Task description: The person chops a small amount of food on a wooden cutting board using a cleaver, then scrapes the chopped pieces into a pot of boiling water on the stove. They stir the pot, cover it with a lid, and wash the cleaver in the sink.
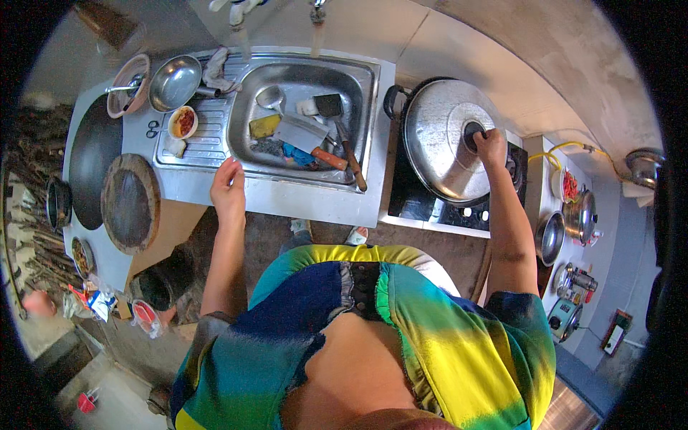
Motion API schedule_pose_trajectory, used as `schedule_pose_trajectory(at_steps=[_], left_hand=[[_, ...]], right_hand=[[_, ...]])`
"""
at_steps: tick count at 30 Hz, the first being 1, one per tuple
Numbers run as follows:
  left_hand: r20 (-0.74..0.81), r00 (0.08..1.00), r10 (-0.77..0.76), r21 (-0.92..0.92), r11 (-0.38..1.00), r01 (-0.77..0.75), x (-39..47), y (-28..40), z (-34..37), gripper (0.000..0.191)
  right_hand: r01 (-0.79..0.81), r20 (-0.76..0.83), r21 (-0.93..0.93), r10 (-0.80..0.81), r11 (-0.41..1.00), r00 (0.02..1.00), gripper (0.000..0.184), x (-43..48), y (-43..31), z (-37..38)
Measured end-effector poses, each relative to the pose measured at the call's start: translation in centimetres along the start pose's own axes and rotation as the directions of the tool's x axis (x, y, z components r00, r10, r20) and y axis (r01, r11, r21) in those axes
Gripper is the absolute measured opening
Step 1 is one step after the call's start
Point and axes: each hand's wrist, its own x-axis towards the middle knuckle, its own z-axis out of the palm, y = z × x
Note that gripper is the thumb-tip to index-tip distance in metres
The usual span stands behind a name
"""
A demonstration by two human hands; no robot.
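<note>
My right hand (490,147) grips the dark knob (472,135) of a large metal lid (438,137). Under the lid is a big wok or pan with a black side handle (395,102), standing on a black gas stove (411,188). Whether the lid touches the rim all around, I cannot tell. My left hand (228,185) hangs near the front edge of the steel sink (236,123), fingers slightly apart and nothing in them. Inside the sink lie a cleaver (301,131) with a wooden handle, a ladle (270,97), a spatula (328,105), a yellow sponge (264,126) and a blue cloth (298,156).
Left of the sink are a metal pan (176,83), a small bowl of reddish food (183,122), scissors (152,129) and a round wooden chopping board (130,204). To the right stand a steel bowl (550,236), a lidded pot (581,215) and a yellow gas hose (570,144).
</note>
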Motion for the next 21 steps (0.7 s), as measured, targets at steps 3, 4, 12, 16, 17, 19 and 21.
schedule_pose_trajectory(at_steps=[3, 4, 12, 16, 17, 19, 21], left_hand=[[0.030, 0.998, -0.049, -0.079, 0.996, 0.051, 0.4, 0.7, 0.3, 0.040], [0.040, 0.996, -0.079, -0.145, 0.986, 0.084, 0.6, 1.1, 0.4, 0.037], [0.209, 0.955, -0.211, -0.619, 0.728, 0.296, 6.3, 1.9, 3.9, 0.030], [0.204, 0.943, -0.263, -0.667, 0.667, 0.330, 11.7, 3.1, 8.7, 0.021], [0.215, 0.948, -0.235, -0.695, 0.645, 0.318, 12.9, 3.3, 9.4, 0.020], [0.232, 0.947, -0.221, -0.710, 0.627, 0.320, 15.2, 3.8, 11.1, 0.019], [0.245, 0.935, -0.257, -0.695, 0.626, 0.354, 17.0, 4.2, 12.4, 0.019]], right_hand=[[0.086, -0.018, 0.029, -0.085, 0.996, 0.996, 0.041, 0.3, 0.4, 0.2], [0.109, -0.021, -0.037, -0.110, 0.993, 0.994, 0.043, 0.4, 0.0, -0.1], [0.239, 0.204, 0.498, -0.380, 0.834, 0.902, 0.020, -3.5, -20.8, -8.7], [0.658, -0.218, 0.638, -0.727, 0.399, 0.652, 0.040, -7.1, -38.7, -10.6], [0.737, -0.304, 0.572, -0.742, 0.360, 0.597, 0.046, -7.0, -42.8, -10.6], [0.774, -0.310, 0.326, -0.712, 0.543, 0.630, 0.056, -5.8, -49.5, -10.5], [0.737, -0.303, 0.171, -0.677, 0.654, 0.671, 0.056, -4.8, -54.0, -9.3]])
